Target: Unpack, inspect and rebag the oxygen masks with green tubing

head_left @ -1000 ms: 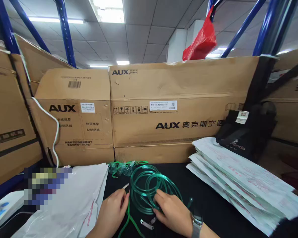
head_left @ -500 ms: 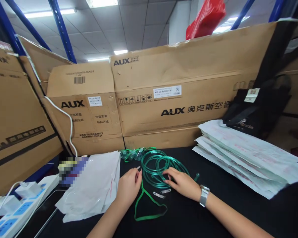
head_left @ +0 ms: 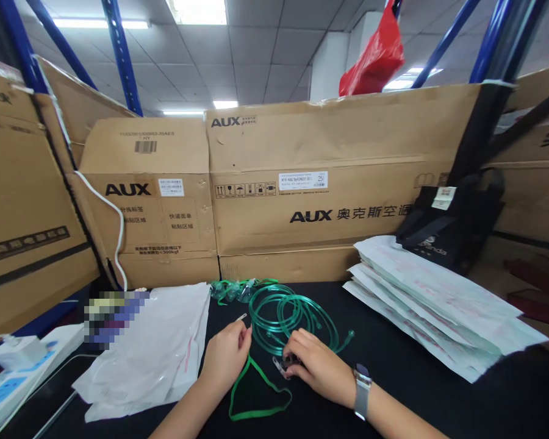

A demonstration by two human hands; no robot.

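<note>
We note the left hand with fingers together on a small flat silver metal strip, narrow green fabric strap looping below; right hand curled at a second silver strip, grip unclear to us, beside coiled translucent green tubing

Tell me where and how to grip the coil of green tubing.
Best gather several strands of the coil together at its right edge, coming from the right. The loops overlap and lie spread out, so pulling one strand alone, or the free end sticking out there, would probably unwind it.
</note>
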